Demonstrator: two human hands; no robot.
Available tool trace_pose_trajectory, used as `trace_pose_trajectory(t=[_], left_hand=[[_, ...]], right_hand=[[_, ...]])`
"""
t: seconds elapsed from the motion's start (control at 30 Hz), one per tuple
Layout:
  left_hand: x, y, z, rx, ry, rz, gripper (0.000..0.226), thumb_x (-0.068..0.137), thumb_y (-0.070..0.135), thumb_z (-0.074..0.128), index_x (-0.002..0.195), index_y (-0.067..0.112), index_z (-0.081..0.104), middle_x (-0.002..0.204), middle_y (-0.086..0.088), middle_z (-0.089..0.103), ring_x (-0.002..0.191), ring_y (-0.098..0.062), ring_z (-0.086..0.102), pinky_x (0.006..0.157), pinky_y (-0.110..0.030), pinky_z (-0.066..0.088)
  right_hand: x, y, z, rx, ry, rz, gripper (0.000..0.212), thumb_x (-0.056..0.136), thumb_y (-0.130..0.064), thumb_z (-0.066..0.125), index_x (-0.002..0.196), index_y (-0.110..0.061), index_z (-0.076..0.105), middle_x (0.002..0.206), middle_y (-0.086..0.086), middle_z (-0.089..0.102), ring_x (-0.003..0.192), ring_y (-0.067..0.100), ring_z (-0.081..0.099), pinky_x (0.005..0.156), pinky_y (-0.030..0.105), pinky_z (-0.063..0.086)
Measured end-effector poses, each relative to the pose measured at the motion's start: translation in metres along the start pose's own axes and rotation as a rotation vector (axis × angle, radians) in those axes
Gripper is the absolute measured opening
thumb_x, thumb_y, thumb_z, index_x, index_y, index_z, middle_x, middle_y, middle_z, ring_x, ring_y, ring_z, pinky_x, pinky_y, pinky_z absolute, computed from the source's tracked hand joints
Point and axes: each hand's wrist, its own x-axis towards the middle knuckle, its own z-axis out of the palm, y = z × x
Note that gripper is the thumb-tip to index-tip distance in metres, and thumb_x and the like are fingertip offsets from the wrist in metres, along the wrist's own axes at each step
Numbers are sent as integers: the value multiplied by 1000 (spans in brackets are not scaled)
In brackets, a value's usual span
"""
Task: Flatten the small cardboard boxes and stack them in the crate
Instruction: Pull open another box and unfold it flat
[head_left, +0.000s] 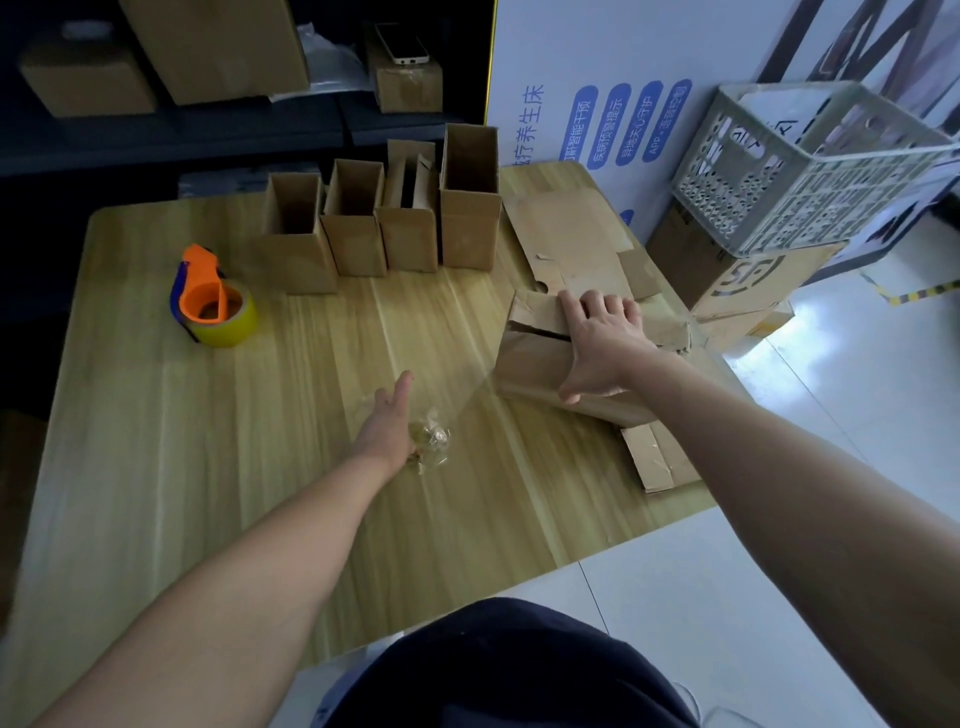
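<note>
A wooden table (208, 467) carries an orange tape dispenser (200, 283) loaded with a yellow tape roll (236, 327) near its left edge. A crumpled wad of clear tape (430, 441) sits mid-table. Behind, a dark shelf (234, 130) holds a phone (402, 44) lying on a brown carton (410, 88). A white board (597, 62) with blue labels stands at the right, beside a large printed carton (737, 280) on the tiled floor (857, 389), near yellow-black striped tape (919, 293).

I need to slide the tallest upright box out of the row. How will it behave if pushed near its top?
The tallest box stands on a narrow base with its top open, so a high push would likely tip it. Nothing shows inside, so it is probably light. Its thin open walls may buckle if squeezed.
</note>
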Motion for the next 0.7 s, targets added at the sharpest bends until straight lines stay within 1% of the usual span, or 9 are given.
trace_pose_trajectory(t=[0.07, 0.13, 0.17, 0.23, 0.33, 0.4, 0.47, 0.6, 0.7], left_hand=[[1, 5, -3, 30, -30, -25, 92, 86, -4, 52, 148, 37, -2, 148, -14, 20, 72, -11, 52, 71, -28, 40], [1, 10, -5, 116, -59, -26, 101, 82, -8, 55, 148, 39, -5, 155, -17, 7, 102, -27, 57, 80, -30, 44], [1, 11, -8, 152, -74, -36, 104, 81, -5, 61, 148, 39, -5, 156, -19, 0, 114, -32, 54, 87, -32, 44], [1, 7, -17, 192, -96, -100, 110, 76, 12, 77, 150, 33, -1, 155, -22, -4, 123, -36, 49, 97, -36, 42], [0, 7, -25, 172, -128, -99, 105, 71, 18, 82, 147, 20, 10, 153, -24, 7, 125, -40, 45, 101, -42, 41], [-1, 12, -23, 114, -130, -72, 88, 70, 10, 81, 136, 13, 23, 144, -21, 27, 115, -38, 52, 93, -42, 46], [0, 15, -22, 61, -135, -82, 82, 69, 9, 82, 132, 14, 30, 137, -15, 37, 110, -32, 55, 85, -36, 46], [1, 13, -34, -70, -225, -137, 86, 63, 19, 87, 134, 22, 38, 133, -10, 41, 102, -21, 50, 80, -28, 41], [3, 25, -48, 39, -242, -146, 88, 67, 24, 84, 140, 18, 35, 138, -13, 39, 114, -28, 52, 87, -32, 44]], right_hand=[[0, -1, -1, -5, -3, 10, 128, 52, -52, 80, 148, -18, 1, 137, 12, 28, 128, 34, 25, 114, 50, 14], [-1, -1, 0, -9, -3, 12, 128, 53, -51, 80, 148, -18, 1, 137, 12, 28, 128, 33, 25, 114, 50, 13], [-1, -2, 0, -10, -1, 11, 128, 53, -50, 80, 148, -18, 1, 137, 12, 28, 128, 33, 24, 114, 51, 13], [-2, -3, 2, -12, 0, 10, 128, 53, -50, 80, 148, -18, 0, 138, 12, 27, 129, 33, 24, 114, 51, 11], [-2, -3, 3, -15, 3, 14, 129, 53, -51, 80, 148, -18, -1, 138, 12, 26, 129, 34, 23, 114, 52, 11], [-2, -3, 3, -12, -4, 16, 129, 53, -51, 80, 148, -19, -1, 139, 12, 26, 130, 34, 23, 115, 52, 11], [-1, -3, 3, -12, -3, 21, 129, 53, -51, 80, 148, -19, -1, 139, 12, 26, 130, 33, 23, 115, 52, 11], [-1, -3, 5, -11, 1, 26, 128, 51, -50, 79, 147, -19, 0, 137, 12, 28, 129, 34, 23, 114, 51, 10], [0, -2, 6, -9, 8, 25, 130, 51, -50, 80, 148, -20, -1, 138, 11, 27, 130, 34, 23, 115, 52, 9]])
